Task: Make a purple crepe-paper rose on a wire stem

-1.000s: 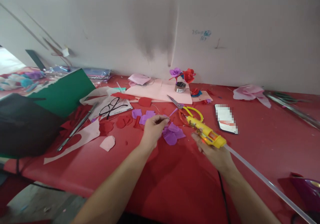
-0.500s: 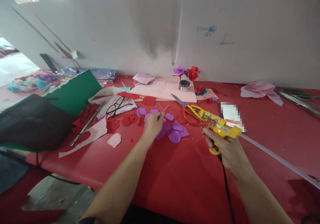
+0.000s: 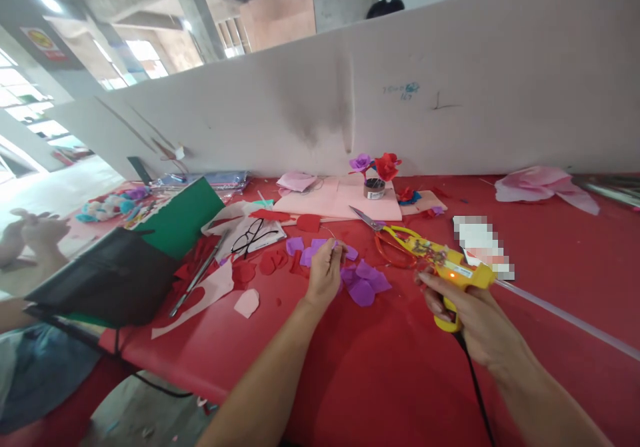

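right hand (image 3: 463, 304): fingers clamped on glue gun (image 3: 463, 272), front end by scissors (image 3: 369, 219) on bench (image 3: 370, 380); stray squeeze could drip glue there. left hand (image 3: 325, 272): fingers pinched, apparently on purple scrap (image 3: 337, 244).

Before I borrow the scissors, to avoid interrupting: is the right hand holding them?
No, the right hand grips the yellow glue gun; the scissors lie on the red table.

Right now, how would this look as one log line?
right hand: grips yellow glue gun | left hand: pinched near purple petals, contents unclear | nearby: scissors, red flower
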### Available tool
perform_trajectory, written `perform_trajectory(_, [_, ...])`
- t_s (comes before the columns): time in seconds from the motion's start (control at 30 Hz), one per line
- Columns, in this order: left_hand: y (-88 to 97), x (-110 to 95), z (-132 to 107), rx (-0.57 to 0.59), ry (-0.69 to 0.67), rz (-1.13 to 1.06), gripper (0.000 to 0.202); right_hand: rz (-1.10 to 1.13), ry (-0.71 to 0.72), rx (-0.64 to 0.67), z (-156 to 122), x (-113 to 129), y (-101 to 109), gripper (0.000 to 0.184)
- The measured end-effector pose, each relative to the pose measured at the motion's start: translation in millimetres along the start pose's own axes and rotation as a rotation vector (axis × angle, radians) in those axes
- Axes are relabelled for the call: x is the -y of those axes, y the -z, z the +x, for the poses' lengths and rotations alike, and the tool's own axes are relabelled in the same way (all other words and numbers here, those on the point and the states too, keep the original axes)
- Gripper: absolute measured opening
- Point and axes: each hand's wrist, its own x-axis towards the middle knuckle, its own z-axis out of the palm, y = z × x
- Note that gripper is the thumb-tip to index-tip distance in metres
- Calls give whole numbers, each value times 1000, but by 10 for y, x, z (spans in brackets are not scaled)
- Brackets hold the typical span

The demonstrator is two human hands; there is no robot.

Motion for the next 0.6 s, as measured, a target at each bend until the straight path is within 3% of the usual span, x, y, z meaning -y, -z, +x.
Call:
perform_trajectory(0.13, [65,-58,136,33,136,349,19,14,0,-2,11,26,-8,31])
perform_trajectory(0.27, [43,-65,338,211,331,605,14,24,-5,0,30,30,-3,30])
perform_trajectory(0.47, [-67,-10,463,230,368,674,26,41,-28,9,27,53,-16,29])
perform_trajectory(0.6, [90,-11,417,195,329,581,14,60,-27,3,7,94,-35,29])
